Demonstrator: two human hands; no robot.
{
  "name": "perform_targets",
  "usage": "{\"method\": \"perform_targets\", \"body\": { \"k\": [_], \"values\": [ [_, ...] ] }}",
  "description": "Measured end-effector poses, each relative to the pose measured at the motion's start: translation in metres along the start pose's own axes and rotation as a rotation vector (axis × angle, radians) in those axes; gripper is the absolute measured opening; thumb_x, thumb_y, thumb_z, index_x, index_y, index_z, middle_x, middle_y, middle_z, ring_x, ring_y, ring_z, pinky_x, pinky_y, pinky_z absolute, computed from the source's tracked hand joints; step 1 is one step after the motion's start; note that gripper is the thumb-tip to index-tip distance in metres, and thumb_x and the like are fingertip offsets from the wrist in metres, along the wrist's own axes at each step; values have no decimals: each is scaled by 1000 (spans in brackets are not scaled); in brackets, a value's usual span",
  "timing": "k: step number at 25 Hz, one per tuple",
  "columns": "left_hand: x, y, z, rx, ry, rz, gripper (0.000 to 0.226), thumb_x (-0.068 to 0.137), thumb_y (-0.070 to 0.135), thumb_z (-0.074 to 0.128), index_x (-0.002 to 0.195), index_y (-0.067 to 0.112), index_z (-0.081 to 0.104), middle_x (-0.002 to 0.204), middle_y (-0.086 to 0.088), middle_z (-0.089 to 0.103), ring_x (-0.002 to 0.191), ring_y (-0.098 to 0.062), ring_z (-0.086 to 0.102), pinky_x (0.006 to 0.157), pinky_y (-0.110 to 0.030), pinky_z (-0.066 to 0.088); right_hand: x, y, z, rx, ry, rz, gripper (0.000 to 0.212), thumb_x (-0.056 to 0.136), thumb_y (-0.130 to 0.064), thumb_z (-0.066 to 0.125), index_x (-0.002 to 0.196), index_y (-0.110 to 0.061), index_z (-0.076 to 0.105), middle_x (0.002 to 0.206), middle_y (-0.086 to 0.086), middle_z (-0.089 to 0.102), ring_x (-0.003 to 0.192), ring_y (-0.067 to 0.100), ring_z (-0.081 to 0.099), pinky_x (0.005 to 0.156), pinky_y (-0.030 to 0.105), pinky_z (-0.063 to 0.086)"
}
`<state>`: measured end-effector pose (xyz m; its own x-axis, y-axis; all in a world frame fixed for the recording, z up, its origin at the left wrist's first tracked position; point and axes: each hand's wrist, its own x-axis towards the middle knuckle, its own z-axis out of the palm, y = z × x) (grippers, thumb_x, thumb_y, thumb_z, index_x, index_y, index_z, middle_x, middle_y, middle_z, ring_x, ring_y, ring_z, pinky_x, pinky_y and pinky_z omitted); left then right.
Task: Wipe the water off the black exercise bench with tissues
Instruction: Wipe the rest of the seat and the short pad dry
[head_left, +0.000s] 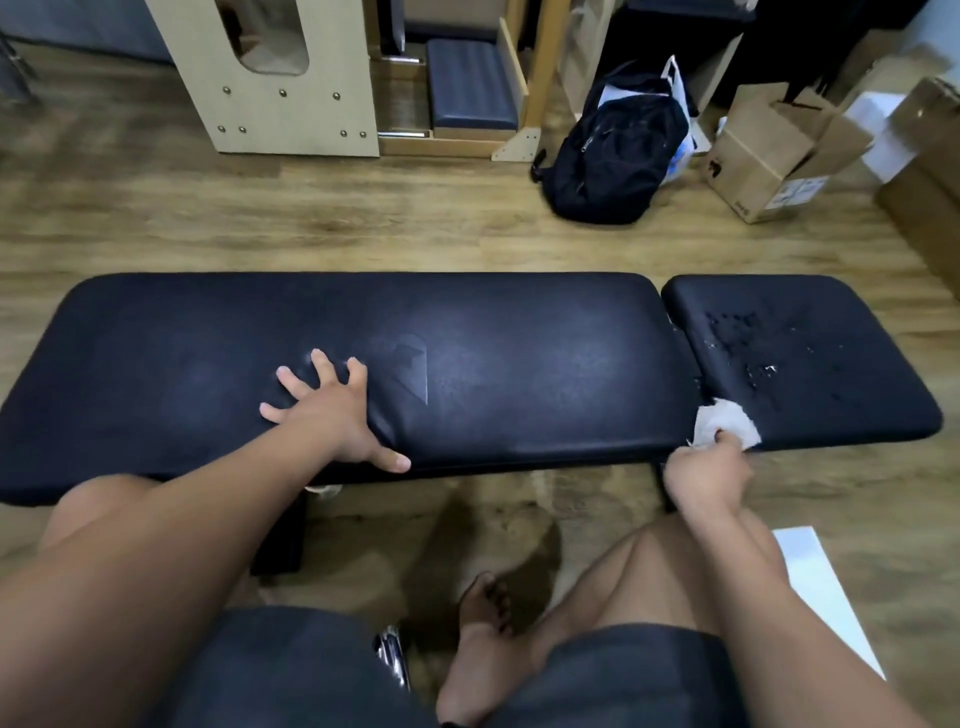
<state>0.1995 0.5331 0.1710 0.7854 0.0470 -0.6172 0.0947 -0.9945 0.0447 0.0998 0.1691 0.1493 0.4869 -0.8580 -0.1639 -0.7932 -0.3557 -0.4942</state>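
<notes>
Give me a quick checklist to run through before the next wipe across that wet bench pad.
1. Tissue in hand: ok. The right hand pinches a crumpled white tissue.
2. Tissue on the pad: ok. It sits at the near left corner of the short bench pad.
3. Water located: ok. Water droplets lie beyond the tissue, unwiped.
4. Bench steadied: ok. The left hand is spread flat on the long bench pad.
5. Long pad dry: cannot tell.
6. Tissue still absorbent: cannot tell.
</notes>
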Motion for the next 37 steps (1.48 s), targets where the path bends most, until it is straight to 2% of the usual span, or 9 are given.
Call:
{"method": "perform_targets", "body": {
  "k": [6, 11, 13, 19, 24, 26, 29, 34, 37],
  "values": [
    [1, -1, 4, 14, 9, 1, 155, 45, 75, 85, 156, 29, -12, 161, -9, -31, 145, -54, -21, 111, -76, 10, -89, -23, 34, -9, -190, -44, 26, 91, -14, 48, 110, 3, 55, 108, 21, 58, 98, 34, 56, 80, 31, 42],
    [-2, -1, 1, -38, 40, 10, 151, 45, 72, 86, 156, 31, -6, 162, -6, -27, 146, -52, -19, 111, -76, 10, -227, -75, 53, -35, -872, -770, 21, 91, -20, 49, 107, -9, 57, 101, 19, 62, 93, 35, 60, 77, 30, 46],
    [-6, -9, 6, -90, 94, 25, 150, 44, 74, 85, 157, 32, -5, 164, -4, -24, 148, -49, -19, 113, -75, 7, -246, -97, 50, -36, -961, -963, 25, 88, -23, 51, 109, -13, 59, 108, 22, 64, 98, 39, 59, 83, 35, 50],
    [-14, -13, 8, -105, 88, 47, 147, 49, 83, 75, 158, 34, -9, 165, -4, -25, 148, -43, -23, 116, -69, 0, -173, -72, 7, -43, -892, -773, 19, 79, -34, 70, 72, -22, 57, 68, -9, 57, 63, 8, 50, 57, 24, 37],
    [-13, -14, 14, -31, 92, 52, 144, 54, 88, 67, 157, 31, -17, 163, -6, -29, 147, -45, -25, 117, -70, 2, -78, -93, -40, 342, -487, -645, 16, 89, -28, 63, 76, -20, 64, 68, -8, 62, 66, 12, 55, 58, 24, 43],
    [-8, -12, 13, -37, 78, 49, 145, 54, 86, 70, 157, 31, -16, 162, -7, -30, 146, -46, -26, 116, -71, 2, -20, -93, -51, 412, -305, -537, 13, 87, -32, 63, 100, -28, 63, 93, -6, 68, 87, 16, 63, 76, 30, 51],
    [-6, -8, 7, -47, 83, 25, 146, 50, 83, 75, 157, 32, -11, 163, -6, -28, 147, -47, -24, 115, -72, 5, 38, -56, -33, -87, -168, -346, 59, 84, -31, 61, 138, -26, 38, 134, 13, 48, 119, 35, 48, 98, 43, 42],
    [-2, -10, 6, -62, 73, -2, 139, 48, 88, 70, 156, 33, 3, 166, -4, -15, 149, -43, -15, 112, -73, 12, 30, -26, 2, -427, -129, -651, 52, 91, -37, 26, 118, -3, 55, 123, 20, 55, 113, 38, 49, 97, 45, 43],
    [14, -9, 0, -288, 398, 85, 100, 70, 92, 43, 144, 25, 42, 160, -6, 29, 152, -31, 8, 114, -72, 3, 35, -36, 14, -526, -127, -696, 52, 100, -32, 30, 138, 4, 38, 142, 21, 42, 135, 34, 33, 114, 40, 25]
  ]
}}
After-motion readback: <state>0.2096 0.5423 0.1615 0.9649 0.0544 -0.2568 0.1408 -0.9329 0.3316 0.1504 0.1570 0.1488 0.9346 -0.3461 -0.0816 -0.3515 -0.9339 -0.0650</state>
